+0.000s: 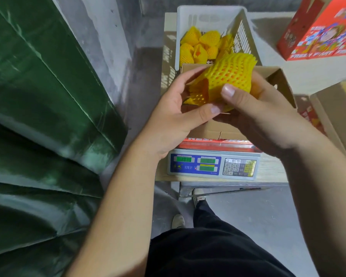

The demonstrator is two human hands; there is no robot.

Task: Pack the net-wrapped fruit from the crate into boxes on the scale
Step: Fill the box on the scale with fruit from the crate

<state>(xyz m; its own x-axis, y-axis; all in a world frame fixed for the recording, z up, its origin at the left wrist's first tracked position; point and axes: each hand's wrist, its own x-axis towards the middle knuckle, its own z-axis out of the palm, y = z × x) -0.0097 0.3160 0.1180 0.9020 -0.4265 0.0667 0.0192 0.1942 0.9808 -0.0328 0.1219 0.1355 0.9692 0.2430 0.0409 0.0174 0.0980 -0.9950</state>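
Observation:
Both hands hold one fruit in yellow foam net (227, 79) above the open cardboard box (279, 79) that stands on the scale (213, 163). My left hand (174, 114) grips its left end, thumb underneath. My right hand (256, 114) cups it from the right, thumb pressed on the net. The orange fruit shows through the mesh. Behind the box, the white plastic crate (210, 17) holds several more net-wrapped fruits (203, 46). The box's inside is mostly hidden by my hands.
A green tarpaulin (38, 116) fills the left side. Red printed fruit boxes (324, 31) stand at the back right, and another open cardboard box (336, 114) sits to the right of the scale. The scale rests on a wooden table (272, 168); my legs and shoes are below.

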